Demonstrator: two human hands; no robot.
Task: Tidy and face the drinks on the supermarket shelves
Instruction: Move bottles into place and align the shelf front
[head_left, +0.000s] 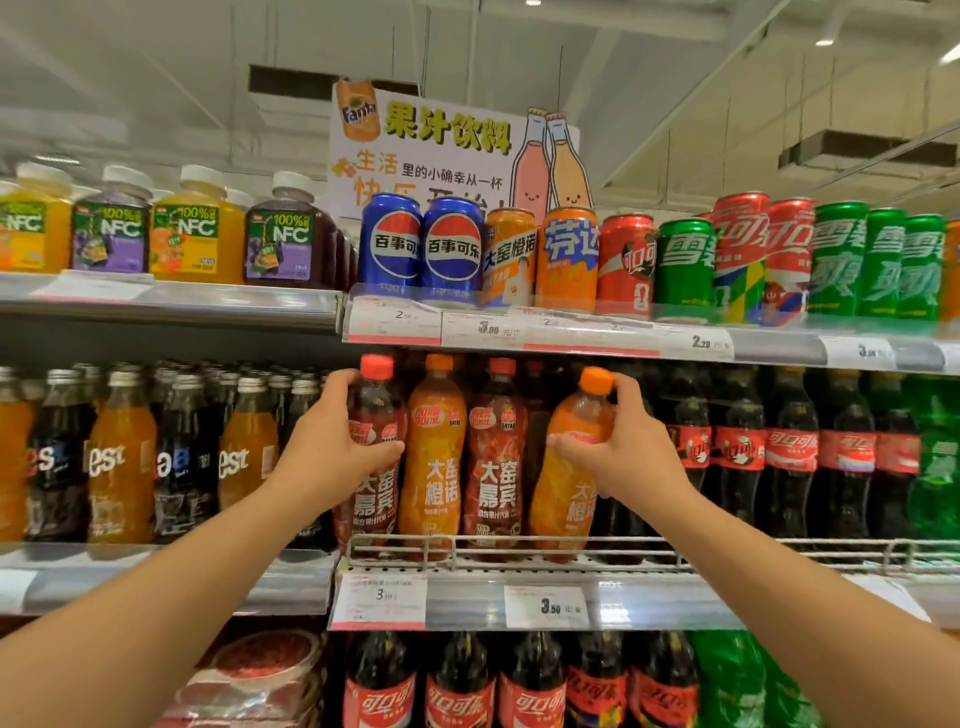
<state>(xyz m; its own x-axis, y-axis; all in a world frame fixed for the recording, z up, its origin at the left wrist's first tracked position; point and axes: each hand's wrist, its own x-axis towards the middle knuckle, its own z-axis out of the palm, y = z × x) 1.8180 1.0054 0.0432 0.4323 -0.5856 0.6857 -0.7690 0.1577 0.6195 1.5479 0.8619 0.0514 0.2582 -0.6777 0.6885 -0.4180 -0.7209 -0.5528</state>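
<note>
Glossy clear plastic orange soda bottle (569, 457) with smooth orange cap; shiny printed blue metal cans (421, 249) above. A thin silvery wire rail (519, 545) fronts the grey metal shelf (649, 603); matt white paper price tags (546, 606) sit behind clear strips.

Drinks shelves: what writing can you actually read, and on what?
"Fanta", "果汁饮料": sign above the cans.
"100% NFC": juice bottles.
"百事可乐": blue cans.
"大窑嘉宾": dark bottle under the left hand.
"大窑橙诺": orange bottle; the right hand grips another.
"3.50": price tag.
Small print: blurred.
</note>
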